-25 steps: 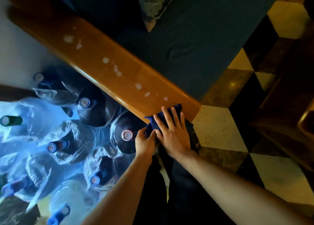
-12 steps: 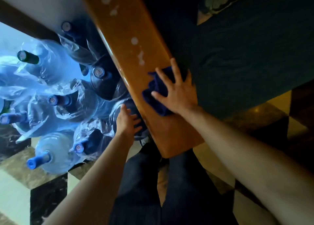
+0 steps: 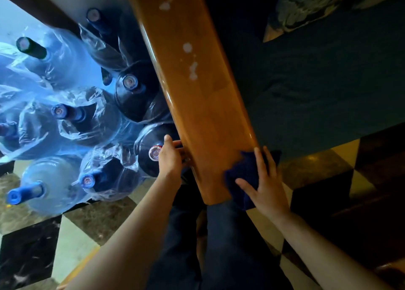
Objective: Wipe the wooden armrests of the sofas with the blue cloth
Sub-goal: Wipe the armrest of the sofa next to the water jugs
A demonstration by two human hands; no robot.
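Observation:
A long glossy wooden armrest (image 3: 197, 97) runs from the top centre down to its near end, with pale spots on its far half. The dark blue cloth (image 3: 245, 178) lies over the near right corner of the armrest. My right hand (image 3: 266, 184) presses flat on the cloth with fingers spread. My left hand (image 3: 171, 158) rests against the armrest's left edge near its end, fingers curled on the wood. The sofa's dark seat (image 3: 317, 88) lies to the right of the armrest.
Several large water bottles (image 3: 87, 114) wrapped in plastic crowd the floor left of the armrest. A patterned cushion (image 3: 306, 7) lies on the seat at the top right. Checkered floor tiles (image 3: 72, 235) spread below. My dark-trousered legs (image 3: 219, 246) stand at the armrest's end.
My right hand has slid the cloth back along the armrest to its near right corner. My left hand has moved onto the armrest's left edge.

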